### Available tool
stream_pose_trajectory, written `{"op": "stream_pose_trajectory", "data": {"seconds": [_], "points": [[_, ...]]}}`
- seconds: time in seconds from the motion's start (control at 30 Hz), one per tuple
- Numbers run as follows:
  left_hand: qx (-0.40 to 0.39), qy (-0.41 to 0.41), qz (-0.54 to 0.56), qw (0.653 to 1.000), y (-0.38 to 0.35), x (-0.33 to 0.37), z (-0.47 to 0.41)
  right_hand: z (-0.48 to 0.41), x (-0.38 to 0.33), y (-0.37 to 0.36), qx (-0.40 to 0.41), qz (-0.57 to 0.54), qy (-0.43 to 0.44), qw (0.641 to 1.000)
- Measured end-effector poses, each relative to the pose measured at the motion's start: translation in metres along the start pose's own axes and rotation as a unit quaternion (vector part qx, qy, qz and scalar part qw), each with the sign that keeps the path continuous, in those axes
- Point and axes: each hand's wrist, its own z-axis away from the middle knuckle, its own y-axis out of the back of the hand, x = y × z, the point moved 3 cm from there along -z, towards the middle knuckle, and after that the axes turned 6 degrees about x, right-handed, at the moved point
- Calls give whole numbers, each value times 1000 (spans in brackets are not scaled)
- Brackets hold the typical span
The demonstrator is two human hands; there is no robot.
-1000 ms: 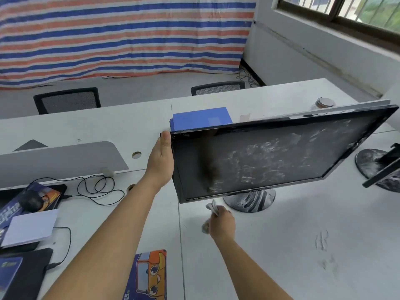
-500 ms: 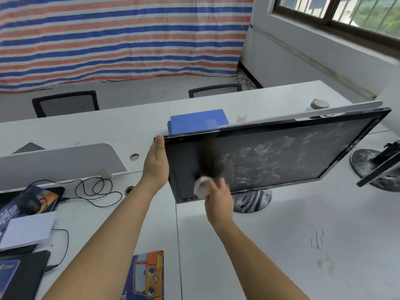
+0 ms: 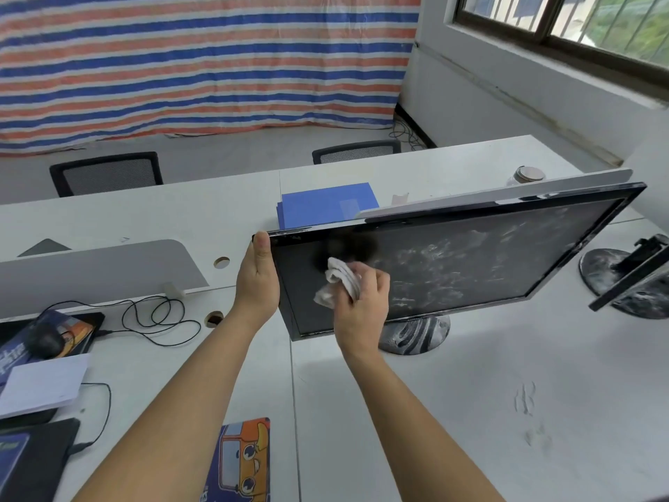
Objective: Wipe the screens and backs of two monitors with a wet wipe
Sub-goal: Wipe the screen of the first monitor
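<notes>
The tilted monitor (image 3: 470, 269) on the desk (image 3: 470, 411) looks clean only along its left strip. White smears cover the rest, and the second monitor (image 3: 633, 288) at the right seems untouched. The left hand (image 3: 257, 280) grips its left edge, while the right hand (image 3: 364, 306), fingers curled, presses the bunched wipe (image 3: 338, 280) to the glass.

Soft, even daylight comes from the window (image 3: 579, 27) on the right, casting faint shadows on the white desk (image 3: 470, 411). The wide lens bows lines near the edges; focus is sharp.
</notes>
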Motion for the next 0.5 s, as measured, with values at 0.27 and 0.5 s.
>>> {"op": "stream_pose_trajectory", "data": {"seconds": [0.27,0.5], "points": [[12,23,-4,1000,-6,5,14,38,123,17,-138,97,-401,900],[-3,36,-13,999,-6,8,22,24,120,34,128,84,-353,923]]}}
